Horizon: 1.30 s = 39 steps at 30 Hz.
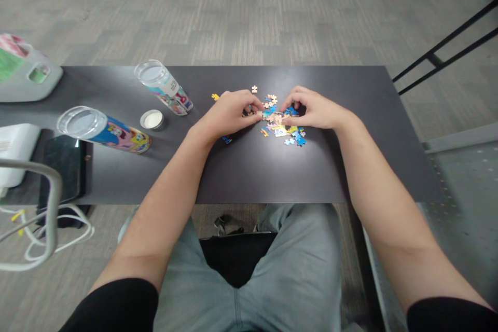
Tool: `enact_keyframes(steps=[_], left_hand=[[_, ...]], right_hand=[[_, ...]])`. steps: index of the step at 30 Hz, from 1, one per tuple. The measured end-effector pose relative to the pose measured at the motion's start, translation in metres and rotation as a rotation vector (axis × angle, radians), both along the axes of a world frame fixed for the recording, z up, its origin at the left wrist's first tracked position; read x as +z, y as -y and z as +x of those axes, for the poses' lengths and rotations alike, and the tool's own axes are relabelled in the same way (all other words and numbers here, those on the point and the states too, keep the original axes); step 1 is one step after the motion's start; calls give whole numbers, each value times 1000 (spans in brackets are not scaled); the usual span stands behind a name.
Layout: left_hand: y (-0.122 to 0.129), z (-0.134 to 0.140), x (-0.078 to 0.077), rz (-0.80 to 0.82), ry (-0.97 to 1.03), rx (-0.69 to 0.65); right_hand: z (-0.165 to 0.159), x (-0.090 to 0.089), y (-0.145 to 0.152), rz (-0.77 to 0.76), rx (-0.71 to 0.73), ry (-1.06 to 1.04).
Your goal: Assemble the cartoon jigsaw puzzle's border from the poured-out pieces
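A loose pile of jigsaw puzzle pieces (278, 119), blue, yellow, pink and bare cardboard, lies on the dark table between my hands. My left hand (233, 111) is at the pile's left side, thumb and forefinger pinched on a small puzzle piece (259, 113). Its palm hides part of what lies beneath. Over the right side of the pile is my right hand (311, 109), fingers curved and thumb apart from the forefinger, the tips among the pieces. A single puzzle piece (254, 89) lies beyond the pile, and a yellow puzzle piece (215, 97) sits left of my left hand.
Two clear-topped printed cylinders, a tall one (105, 129) and a smaller one (165, 88), are on the left of the table (268, 176). Between them is a round white lid (151, 119). Farther left are a white container (29, 70), a black device (64, 166) and white cables (78, 218).
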<state>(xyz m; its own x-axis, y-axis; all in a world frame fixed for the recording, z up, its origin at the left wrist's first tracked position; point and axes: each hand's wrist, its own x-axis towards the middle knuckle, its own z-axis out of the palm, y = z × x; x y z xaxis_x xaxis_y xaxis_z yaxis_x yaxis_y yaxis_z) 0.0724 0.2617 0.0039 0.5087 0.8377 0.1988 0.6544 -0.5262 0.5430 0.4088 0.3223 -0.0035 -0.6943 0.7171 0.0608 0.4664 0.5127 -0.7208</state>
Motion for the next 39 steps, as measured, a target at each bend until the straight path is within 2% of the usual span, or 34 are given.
enact_keyframes(steps=[5,12,21,26,31,39], left_hand=[[-1,-10,0,-5,52,27],[0,-17,3,3,11,57],[-2,-26,6,-49,-39,82],[3,-14,3,38,-64,103],[4,0,2,30,-130,89],[5,-14,10,-64,-144,164]], right_hand=[[3,-3,-3,28,-61,-47],[5,3,3,55,29,55],[2,2,3,35,38,9],[0,2,5,24,36,0],[0,-4,3,63,38,-21],[-1,-5,1,114,67,-39]])
